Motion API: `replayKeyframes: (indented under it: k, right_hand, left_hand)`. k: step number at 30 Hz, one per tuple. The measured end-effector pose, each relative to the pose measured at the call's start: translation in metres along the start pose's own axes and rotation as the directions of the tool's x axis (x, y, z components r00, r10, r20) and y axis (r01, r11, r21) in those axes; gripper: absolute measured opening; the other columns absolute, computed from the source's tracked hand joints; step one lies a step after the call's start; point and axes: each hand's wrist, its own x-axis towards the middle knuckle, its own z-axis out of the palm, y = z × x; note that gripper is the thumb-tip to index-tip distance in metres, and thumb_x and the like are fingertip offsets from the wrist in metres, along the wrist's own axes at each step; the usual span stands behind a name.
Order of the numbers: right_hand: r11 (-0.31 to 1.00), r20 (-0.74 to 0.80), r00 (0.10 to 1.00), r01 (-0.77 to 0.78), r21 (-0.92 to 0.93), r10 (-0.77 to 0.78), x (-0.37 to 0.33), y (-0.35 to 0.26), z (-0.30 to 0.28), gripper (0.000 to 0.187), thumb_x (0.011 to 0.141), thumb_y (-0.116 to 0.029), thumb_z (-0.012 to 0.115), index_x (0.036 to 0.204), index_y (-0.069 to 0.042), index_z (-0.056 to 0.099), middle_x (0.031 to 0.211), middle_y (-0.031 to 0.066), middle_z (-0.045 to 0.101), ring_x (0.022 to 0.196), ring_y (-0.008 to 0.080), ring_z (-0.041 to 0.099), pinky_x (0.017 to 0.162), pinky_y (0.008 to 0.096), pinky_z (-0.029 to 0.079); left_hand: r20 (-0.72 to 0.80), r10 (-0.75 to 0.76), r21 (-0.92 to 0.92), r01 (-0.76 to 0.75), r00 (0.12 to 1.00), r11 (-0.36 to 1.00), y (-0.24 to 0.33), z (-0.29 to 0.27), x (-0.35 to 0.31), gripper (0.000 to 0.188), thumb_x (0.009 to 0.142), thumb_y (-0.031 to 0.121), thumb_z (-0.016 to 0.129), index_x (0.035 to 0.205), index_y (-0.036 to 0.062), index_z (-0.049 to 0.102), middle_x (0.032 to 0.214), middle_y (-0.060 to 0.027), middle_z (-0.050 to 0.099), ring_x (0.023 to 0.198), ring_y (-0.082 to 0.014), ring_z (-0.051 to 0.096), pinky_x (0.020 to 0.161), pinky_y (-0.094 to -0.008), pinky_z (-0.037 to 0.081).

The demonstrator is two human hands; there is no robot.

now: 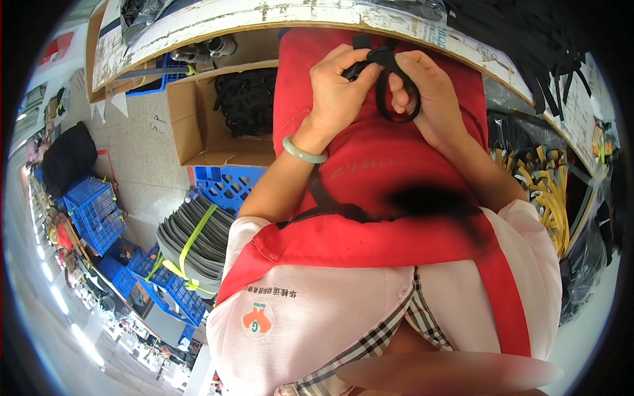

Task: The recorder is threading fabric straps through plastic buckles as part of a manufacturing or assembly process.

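A black webbing strap (399, 120) hangs in a loop in front of the red apron (370, 142), close under the table's edge. My left hand (335, 89), with a pale bangle (302, 153) at the wrist, is closed on the strap, thumb and forefinger pinching a folded part. Opposite it, my right hand (428, 89) also pinches the strap at the top of the loop; its other fingers curl behind the band. Both hands are close together, and the fingers partly hide what is between them.
A worn white table (277, 25) runs along the top. Left of my lap stands an open cardboard box (188, 125) of black straps, with a blue crate (228, 188) and a tied stack of dark strips (191, 237) nearer. Yellow straps (548, 191) hang at the right.
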Motion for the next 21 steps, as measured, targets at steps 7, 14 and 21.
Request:
replayKeyframes:
  k: [7,14,21]
  right_hand:
    - [0.997,0.007,0.998,-0.056,-0.047,0.057,0.001,0.005,0.003,0.016,0.095,-0.018,0.058,0.096,-0.002,0.054,0.074,0.0058,0.059,0.056,0.0104,0.055,0.051,0.0242,0.048]
    - [0.994,-0.035,0.998,0.042,-0.102,-0.046,0.007,0.012,0.001,0.017,0.095,-0.017,0.057,0.099,-0.001,0.053,0.075,0.0067,0.060,0.057,0.0112,0.056,0.053,0.0243,0.048]
    - [0.987,-0.011,0.996,0.091,-0.134,-0.094,0.011,0.013,0.002,0.030,0.095,-0.014,0.056,0.119,0.002,0.047,0.074,0.0076,0.061,0.056,0.0111,0.055,0.052,0.0238,0.047]
  left_hand:
    - [-0.032,0.095,0.128,-0.090,0.995,0.988,0.002,-0.002,-0.001,0.015,0.075,-0.001,0.071,0.090,0.0016,0.070,0.069,-0.0064,0.054,0.060,-0.0160,0.053,0.054,-0.0278,0.042]
    - [0.005,0.120,0.185,-0.118,0.993,0.976,-0.007,0.004,-0.005,0.015,0.075,-0.001,0.071,0.089,0.0008,0.070,0.071,-0.0081,0.057,0.063,-0.0179,0.057,0.056,-0.0274,0.045]
    - [-0.046,0.098,0.164,-0.089,0.994,0.982,-0.007,-0.001,-0.003,0.012,0.074,0.000,0.072,0.085,0.0012,0.069,0.072,-0.0090,0.059,0.064,-0.0192,0.059,0.058,-0.0281,0.047]
